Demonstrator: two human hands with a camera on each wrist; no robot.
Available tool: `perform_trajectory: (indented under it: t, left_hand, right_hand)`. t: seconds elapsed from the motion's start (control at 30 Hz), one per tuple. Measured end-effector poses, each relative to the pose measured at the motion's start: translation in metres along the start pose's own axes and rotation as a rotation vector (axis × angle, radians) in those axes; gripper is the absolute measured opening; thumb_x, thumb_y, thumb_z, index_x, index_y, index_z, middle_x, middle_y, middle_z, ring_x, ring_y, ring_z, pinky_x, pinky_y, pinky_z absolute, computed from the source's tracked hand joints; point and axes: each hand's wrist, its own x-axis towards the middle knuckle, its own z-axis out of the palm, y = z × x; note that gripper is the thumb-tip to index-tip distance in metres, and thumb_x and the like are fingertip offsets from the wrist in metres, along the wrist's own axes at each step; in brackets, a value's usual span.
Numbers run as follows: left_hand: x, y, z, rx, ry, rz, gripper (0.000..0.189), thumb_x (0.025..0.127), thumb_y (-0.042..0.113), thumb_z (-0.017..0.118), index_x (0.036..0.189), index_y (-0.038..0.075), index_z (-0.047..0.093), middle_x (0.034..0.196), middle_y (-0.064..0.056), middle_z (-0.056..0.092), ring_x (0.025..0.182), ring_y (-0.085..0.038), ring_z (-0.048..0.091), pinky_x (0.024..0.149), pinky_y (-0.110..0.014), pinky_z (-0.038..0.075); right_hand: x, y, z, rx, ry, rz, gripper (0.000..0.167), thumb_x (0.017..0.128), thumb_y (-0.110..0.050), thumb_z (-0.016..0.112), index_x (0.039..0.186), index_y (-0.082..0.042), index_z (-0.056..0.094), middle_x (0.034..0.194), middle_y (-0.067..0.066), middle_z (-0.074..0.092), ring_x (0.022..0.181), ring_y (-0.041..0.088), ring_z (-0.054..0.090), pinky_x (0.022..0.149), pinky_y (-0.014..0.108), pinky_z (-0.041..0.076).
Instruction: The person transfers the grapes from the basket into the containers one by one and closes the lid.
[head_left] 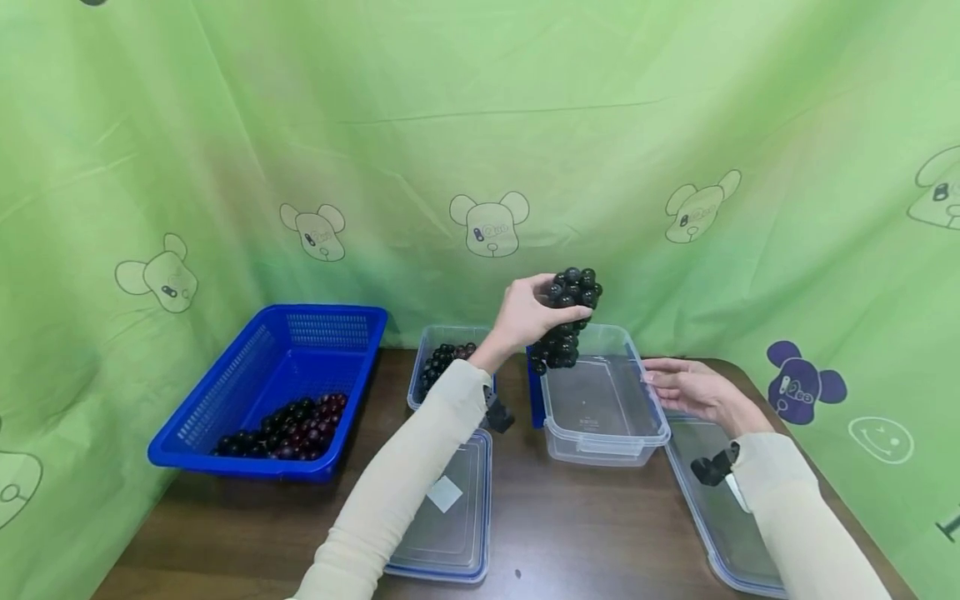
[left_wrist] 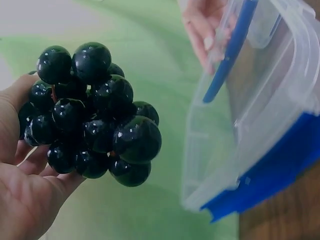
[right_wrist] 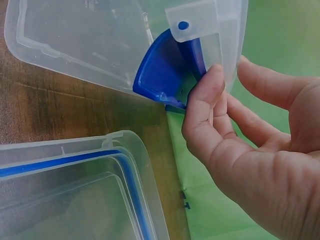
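My left hand (head_left: 525, 312) holds a bunch of dark grapes (head_left: 572, 287) up above the left rim of a clear plastic container (head_left: 600, 421). In the left wrist view the grapes (left_wrist: 97, 117) hang between thumb and fingers, beside the container wall. My right hand (head_left: 693, 390) grips the container's right side. Seen from the right wrist, its thumb and curled fingers pinch the rim next to a blue handle (right_wrist: 167, 70). Nothing shows inside this container. The far fingers of my left hand are partly hidden behind the grapes.
A blue basket (head_left: 266, 321) with more grapes (head_left: 300, 429) stands on the left. Behind my left forearm is a smaller clear container (head_left: 414, 392) with grapes (head_left: 442, 362). One lid (head_left: 450, 533) lies at front centre, another (head_left: 720, 500) under my right forearm. A green curtain (head_left: 480, 142) hangs behind.
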Motion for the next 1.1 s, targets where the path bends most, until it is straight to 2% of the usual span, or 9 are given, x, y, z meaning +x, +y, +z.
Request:
perform_trajectory:
  t: [0.13, 0.2, 0.3, 0.4, 0.57, 0.73, 0.8, 1.03, 1.1]
  left_hand:
    - [0.001, -0.001, 0.024, 0.036, 0.010, -0.026, 0.053, 0.079, 0.039, 0.094, 0.125, 0.022, 0.074, 0.108, 0.002, 0.082, 0.091, -0.008, 0.075, 0.079, -0.024, 0.062]
    - [0.001, -0.001, 0.037, 0.076, 0.035, -0.049, 0.059, 0.079, 0.042, 0.093, 0.130, 0.022, 0.073, 0.117, 0.002, 0.080, 0.102, -0.011, 0.074, 0.086, -0.025, 0.061]
    - [-0.001, -0.002, 0.056, 0.137, 0.082, -0.121, 0.071, 0.078, 0.046, 0.093, 0.139, 0.019, 0.068, 0.135, -0.001, 0.074, 0.121, -0.018, 0.069, 0.097, -0.030, 0.060]
    - [-0.004, -0.006, 0.074, 0.171, 0.121, -0.201, 0.080, 0.077, 0.050, 0.092, 0.144, 0.018, 0.064, 0.146, -0.001, 0.067, 0.132, -0.020, 0.064, 0.104, -0.033, 0.058]
    - [-0.009, -0.014, 0.096, 0.138, 0.177, -0.282, 0.075, 0.075, 0.046, 0.095, 0.138, 0.013, 0.069, 0.139, -0.003, 0.071, 0.127, -0.018, 0.067, 0.101, -0.030, 0.058]
    - [-0.016, -0.022, 0.114, 0.062, 0.230, -0.341, 0.049, 0.071, 0.039, 0.098, 0.110, 0.015, 0.081, 0.105, 0.002, 0.080, 0.096, -0.009, 0.069, 0.085, -0.026, 0.059]
    - [-0.019, -0.026, 0.120, 0.029, 0.238, -0.365, 0.045, 0.070, 0.037, 0.099, 0.105, 0.015, 0.082, 0.098, 0.003, 0.080, 0.090, -0.007, 0.069, 0.083, -0.026, 0.059]
    - [-0.029, -0.037, 0.131, -0.029, 0.267, -0.483, 0.068, 0.071, 0.032, 0.100, 0.126, 0.005, 0.072, 0.124, -0.008, 0.074, 0.116, -0.020, 0.068, 0.100, -0.034, 0.058]
    - [-0.031, -0.039, 0.132, -0.013, 0.255, -0.509, 0.068, 0.071, 0.032, 0.099, 0.126, 0.004, 0.071, 0.125, -0.009, 0.073, 0.116, -0.022, 0.068, 0.099, -0.036, 0.059]
  right_hand:
    - [-0.001, 0.000, -0.002, -0.005, 0.009, 0.001, 0.025, 0.106, -0.002, 0.056, 0.114, -0.022, 0.068, 0.097, -0.004, 0.078, 0.087, 0.008, 0.073, 0.080, 0.025, 0.061]
    - [-0.001, -0.001, -0.004, 0.004, 0.011, 0.000, 0.026, 0.106, -0.001, 0.056, 0.114, -0.022, 0.068, 0.096, -0.004, 0.078, 0.087, 0.008, 0.073, 0.080, 0.025, 0.061]
    - [-0.002, -0.002, -0.006, 0.015, 0.006, -0.003, 0.028, 0.107, 0.000, 0.054, 0.113, -0.023, 0.069, 0.096, -0.004, 0.078, 0.087, 0.009, 0.073, 0.081, 0.026, 0.061]
    - [-0.003, -0.003, -0.006, 0.023, 0.004, -0.004, 0.030, 0.107, 0.000, 0.054, 0.110, -0.025, 0.070, 0.096, -0.004, 0.077, 0.087, 0.009, 0.073, 0.081, 0.026, 0.061]
    - [-0.004, -0.004, -0.005, 0.040, -0.002, -0.007, 0.032, 0.107, 0.001, 0.053, 0.108, -0.025, 0.072, 0.096, -0.004, 0.078, 0.087, 0.009, 0.073, 0.081, 0.025, 0.061]
    - [-0.003, -0.002, -0.006, 0.040, -0.003, -0.013, 0.032, 0.107, 0.000, 0.053, 0.108, -0.026, 0.072, 0.095, -0.005, 0.078, 0.086, 0.007, 0.073, 0.080, 0.024, 0.061]
    - [-0.002, -0.001, -0.005, 0.037, -0.002, -0.014, 0.033, 0.107, 0.000, 0.054, 0.107, -0.027, 0.073, 0.094, -0.005, 0.078, 0.085, 0.007, 0.072, 0.080, 0.024, 0.061]
    - [-0.002, 0.002, 0.000, 0.048, -0.013, -0.015, 0.032, 0.107, 0.000, 0.054, 0.108, -0.026, 0.073, 0.093, -0.004, 0.078, 0.084, 0.007, 0.073, 0.081, 0.024, 0.062]
    - [-0.001, 0.003, 0.000, 0.057, -0.013, -0.014, 0.031, 0.106, 0.000, 0.054, 0.108, -0.025, 0.073, 0.094, -0.003, 0.078, 0.085, 0.008, 0.074, 0.082, 0.025, 0.062]
